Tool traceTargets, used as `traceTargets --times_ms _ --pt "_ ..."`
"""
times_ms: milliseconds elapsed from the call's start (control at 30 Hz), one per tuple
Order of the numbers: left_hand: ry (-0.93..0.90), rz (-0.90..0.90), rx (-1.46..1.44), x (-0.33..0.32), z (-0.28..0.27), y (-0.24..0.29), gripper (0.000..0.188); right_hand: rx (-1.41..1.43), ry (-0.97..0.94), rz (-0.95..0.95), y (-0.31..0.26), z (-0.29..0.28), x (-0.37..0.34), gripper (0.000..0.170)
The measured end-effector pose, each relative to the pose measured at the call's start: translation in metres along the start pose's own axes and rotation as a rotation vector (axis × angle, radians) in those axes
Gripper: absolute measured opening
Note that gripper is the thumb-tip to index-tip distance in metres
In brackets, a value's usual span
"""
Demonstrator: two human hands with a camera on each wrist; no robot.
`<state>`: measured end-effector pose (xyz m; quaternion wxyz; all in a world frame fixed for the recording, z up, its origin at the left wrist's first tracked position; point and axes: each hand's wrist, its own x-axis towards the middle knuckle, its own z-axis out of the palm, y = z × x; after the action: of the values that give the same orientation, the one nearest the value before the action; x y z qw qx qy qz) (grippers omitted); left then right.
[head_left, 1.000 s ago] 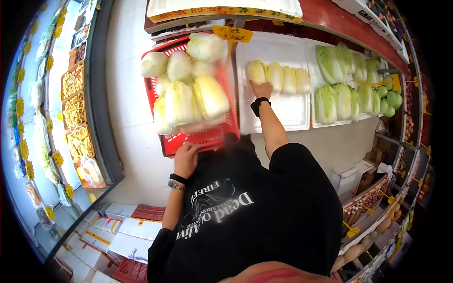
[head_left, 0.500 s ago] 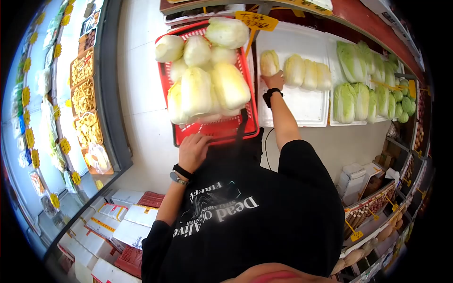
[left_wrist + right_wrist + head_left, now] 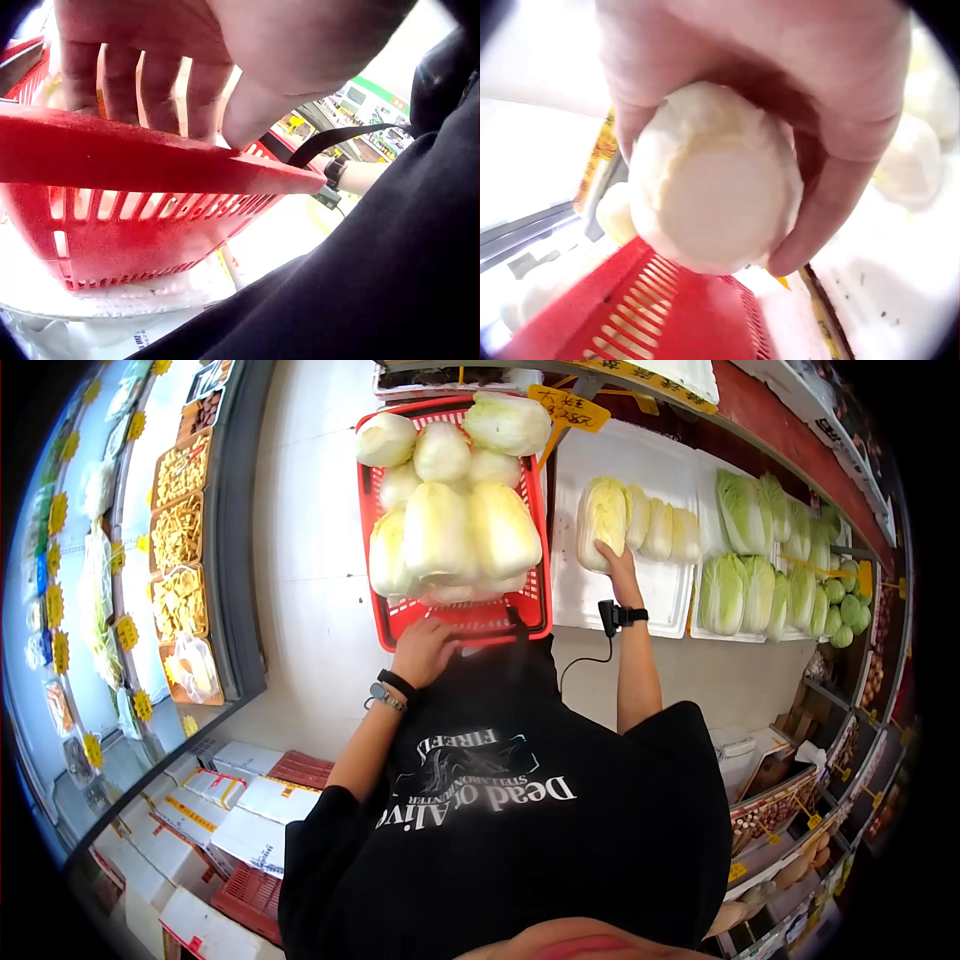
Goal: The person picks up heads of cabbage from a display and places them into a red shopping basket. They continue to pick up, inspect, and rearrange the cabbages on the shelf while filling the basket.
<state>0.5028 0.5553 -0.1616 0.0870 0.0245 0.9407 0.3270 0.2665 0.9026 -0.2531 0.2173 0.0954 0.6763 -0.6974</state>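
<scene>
My right hand [image 3: 624, 570] grips a napa cabbage [image 3: 604, 525] over the white foam tray [image 3: 575, 595]. In the right wrist view the pale cut base of the cabbage [image 3: 720, 199] faces the camera, with fingers and thumb round its sides. My left hand [image 3: 425, 650] is at the near rim of a red shopping basket [image 3: 405, 625], fingers hooked over it; the rim hides the fingertips in the left wrist view. Several napa cabbages [image 3: 440, 535] are heaped in the basket.
More small cabbages [image 3: 657, 528] lie in the same foam tray. Greener cabbages [image 3: 745, 510] fill the tray to the right. A yellow price sign [image 3: 568, 408] stands behind the basket. White boxes [image 3: 250, 840] are stacked at lower left, and a glass-fronted shelf [image 3: 215, 610] runs along the left.
My right hand first reached among the row of cabbages, slid one leftward, and now has it raised toward the camera. The left hand has stayed at the basket's rim. The view has shifted.
</scene>
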Motion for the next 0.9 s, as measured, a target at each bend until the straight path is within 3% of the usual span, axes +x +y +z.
traceTargets --times_ms 167,267,333,400,467,567,667,700,800,900 --pt "-0.048 0.002 -0.031 0.004 0.003 0.001 0.021 0.036 -0.303 0.022 -0.111 0.054 -0.045 0.060" --pt "-0.027 -0.002 -0.040 0.004 0.009 0.000 0.022 -0.233 -0.370 -0.038 -0.159 0.111 -0.051 0.059" --pt "0.010 0.016 -0.035 0.002 0.013 0.000 0.021 -0.312 -0.393 0.130 -0.167 0.143 -0.040 0.063" --pt "0.051 0.049 -0.016 0.000 0.015 -0.001 0.021 -0.375 -0.347 0.143 -0.153 0.172 -0.020 0.068" --pt "0.099 0.093 0.009 -0.004 0.016 0.000 0.022 -0.519 -0.296 0.026 -0.158 0.194 -0.026 0.069" --pt "0.162 0.097 -0.041 -0.008 0.016 0.004 0.022 -0.700 -0.270 0.004 -0.174 0.203 -0.037 0.073" --pt "0.125 0.010 -0.165 -0.009 0.013 0.000 0.021 -0.672 -0.201 -0.416 -0.125 0.195 -0.013 0.076" --pt "0.165 -0.014 -0.168 -0.009 0.013 0.002 0.019 -0.676 -0.200 -0.374 -0.124 0.194 -0.015 0.076" --pt "0.099 -0.100 -0.188 -0.008 0.008 0.007 0.022 -0.757 -0.133 -0.481 -0.118 0.196 -0.015 0.072" --pt "0.077 0.000 -0.100 -0.007 0.016 0.004 0.022 -1.016 -0.121 -0.419 -0.126 0.198 -0.016 0.072"
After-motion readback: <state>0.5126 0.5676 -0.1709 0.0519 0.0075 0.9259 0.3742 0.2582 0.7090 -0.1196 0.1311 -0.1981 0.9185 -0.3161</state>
